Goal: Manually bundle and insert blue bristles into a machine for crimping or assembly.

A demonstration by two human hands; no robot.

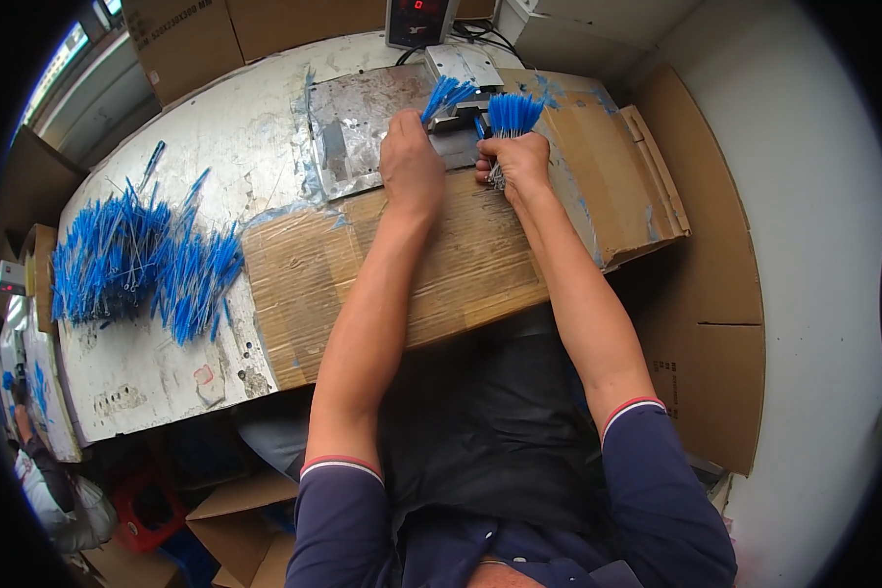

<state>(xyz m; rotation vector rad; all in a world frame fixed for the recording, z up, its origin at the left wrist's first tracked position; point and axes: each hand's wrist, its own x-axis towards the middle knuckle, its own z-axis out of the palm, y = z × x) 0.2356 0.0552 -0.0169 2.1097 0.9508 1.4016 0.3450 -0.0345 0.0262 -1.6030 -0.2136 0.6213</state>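
My left hand (412,162) is closed, with a small bunch of thin blue wire brushes (449,95) fanning out past its fingertips. To its right, my right hand (521,162) grips a thicker upright bundle of the same wire brushes (515,116). Blue bristle ends stand above that fist and bare wire ends poke out below. Both hands are at the front of a small metal fixture (463,67) with dark jaws; a blue piece shows beside the right fingers. The left fingertips are partly hidden by the hand itself.
A large loose pile of blue wire brushes (118,255) lies on the white table (196,147) at left. Cardboard (392,274) and a metal plate (348,132) cover the work area. A red-digit display (419,22) stands behind. Another person's arm (24,426) shows far left.
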